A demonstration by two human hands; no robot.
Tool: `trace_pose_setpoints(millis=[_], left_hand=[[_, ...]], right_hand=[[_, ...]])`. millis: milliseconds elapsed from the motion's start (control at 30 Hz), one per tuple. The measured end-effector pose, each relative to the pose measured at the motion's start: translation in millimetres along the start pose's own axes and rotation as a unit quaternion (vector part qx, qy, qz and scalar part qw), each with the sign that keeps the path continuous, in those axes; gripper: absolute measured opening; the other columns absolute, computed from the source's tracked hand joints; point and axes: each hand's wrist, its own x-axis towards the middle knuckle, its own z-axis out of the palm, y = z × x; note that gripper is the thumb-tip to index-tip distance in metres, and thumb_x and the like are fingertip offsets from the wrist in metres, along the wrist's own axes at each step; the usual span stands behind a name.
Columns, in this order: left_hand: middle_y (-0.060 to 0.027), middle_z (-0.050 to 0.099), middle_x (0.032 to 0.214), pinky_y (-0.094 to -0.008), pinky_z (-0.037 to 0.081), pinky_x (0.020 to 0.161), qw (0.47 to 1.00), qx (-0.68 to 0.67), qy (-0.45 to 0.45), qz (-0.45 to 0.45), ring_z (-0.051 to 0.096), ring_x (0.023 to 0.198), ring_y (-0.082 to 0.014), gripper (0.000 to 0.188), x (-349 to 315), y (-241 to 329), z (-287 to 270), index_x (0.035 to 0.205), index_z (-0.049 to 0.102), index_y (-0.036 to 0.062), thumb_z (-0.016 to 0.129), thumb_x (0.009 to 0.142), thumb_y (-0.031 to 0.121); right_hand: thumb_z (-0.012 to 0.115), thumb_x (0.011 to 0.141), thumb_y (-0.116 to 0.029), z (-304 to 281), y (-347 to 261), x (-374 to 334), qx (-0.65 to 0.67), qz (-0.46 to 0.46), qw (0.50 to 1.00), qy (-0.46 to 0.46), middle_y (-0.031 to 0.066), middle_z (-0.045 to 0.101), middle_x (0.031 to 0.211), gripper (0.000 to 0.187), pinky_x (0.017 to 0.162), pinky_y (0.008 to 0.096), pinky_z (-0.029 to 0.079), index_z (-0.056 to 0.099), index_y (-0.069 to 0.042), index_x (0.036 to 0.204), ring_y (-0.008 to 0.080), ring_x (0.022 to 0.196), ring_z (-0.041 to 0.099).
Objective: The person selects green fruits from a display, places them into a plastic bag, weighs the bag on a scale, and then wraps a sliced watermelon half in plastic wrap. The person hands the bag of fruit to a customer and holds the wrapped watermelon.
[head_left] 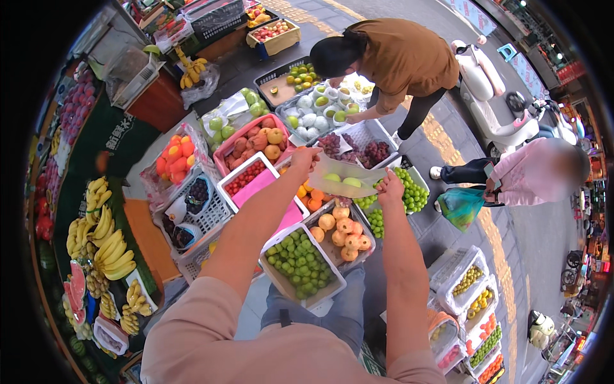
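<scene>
Both my arms reach forward over the fruit crates, with a pale translucent plastic bag point(348, 170) stretched between the hands. My left hand point(307, 159) pinches its left corner, and my right hand point(389, 187) grips the right one. Two light-green round fruits point(352, 182) show in the lower part of the bag; they look to be inside it. Below the bag stand a crate of yellow-pink pomegranate-like fruit point(345, 235) and orange fruit point(313, 198). Bunches of green grapes point(412, 191) lie beside my right hand.
Close to my body is a white crate point(337, 289) of small green fruit. Across the display a person in a brown shirt point(409, 57) bends over foam-netted fruit point(309, 120). Another person in pink point(521, 173) carries a green bag point(462, 206). Bananas point(114, 256) lie left; a scooter point(489, 96) stands right.
</scene>
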Motion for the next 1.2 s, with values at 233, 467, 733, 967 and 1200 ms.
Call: trace_pose_setpoints(millis=[233,467,733,967,1200], left_hand=[[0.0005,0.048,0.061,-0.0212,0.022,0.035,1.0,0.017,0.005,-0.007,0.035,0.042,-0.0059,0.013,-12,3,3,0.085,0.058,0.005,0.061,0.08,0.016],[-0.0012,0.049,0.055,-0.0245,0.027,0.035,0.995,0.073,0.043,0.054,0.037,0.039,-0.0093,0.022,4,-5,-14,0.063,0.055,0.0062,0.066,0.076,0.019],[-0.0019,0.049,0.056,-0.0248,0.028,0.038,0.995,0.082,0.038,0.031,0.038,0.042,-0.0098,0.024,-26,12,1,0.062,0.053,0.0065,0.065,0.077,0.021],[-0.0003,0.048,0.058,-0.0232,0.026,0.04,0.997,0.06,0.028,0.032,0.035,0.044,-0.0078,0.021,-52,25,8,0.064,0.053,0.0063,0.064,0.078,0.018],[-0.0007,0.049,0.056,-0.0244,0.026,0.036,0.995,0.077,0.056,0.018,0.036,0.039,-0.0088,0.022,-41,17,6,0.064,0.054,0.0068,0.067,0.076,0.02]], right_hand=[[0.049,0.089,-0.018,-1,0,-11,0.002,-0.004,1.0,0.013,-0.0061,0.026,0.054,0.017,0.044,0.0253,0.025,0.055,-0.008,0.101,0.0073,0.041,0.021],[0.054,0.086,-0.019,3,7,-17,0.027,0.002,1.0,-0.002,-0.0063,0.027,0.052,0.008,0.04,0.0247,0.021,0.055,-0.011,0.088,0.0075,0.039,0.021],[0.055,0.085,-0.02,-3,11,-15,0.024,-0.008,1.0,0.001,-0.006,0.029,0.051,0.012,0.038,0.0243,0.021,0.058,-0.011,0.093,0.007,0.037,0.023],[0.051,0.087,-0.02,1,2,-31,0.024,-0.009,1.0,-0.009,-0.0053,0.03,0.054,0.013,0.041,0.0259,0.025,0.056,-0.01,0.092,0.0079,0.041,0.025],[0.053,0.085,-0.022,-3,0,-37,0.024,-0.013,1.0,-0.011,-0.0042,0.032,0.055,0.014,0.04,0.0266,0.025,0.056,-0.011,0.093,0.0082,0.042,0.026]])
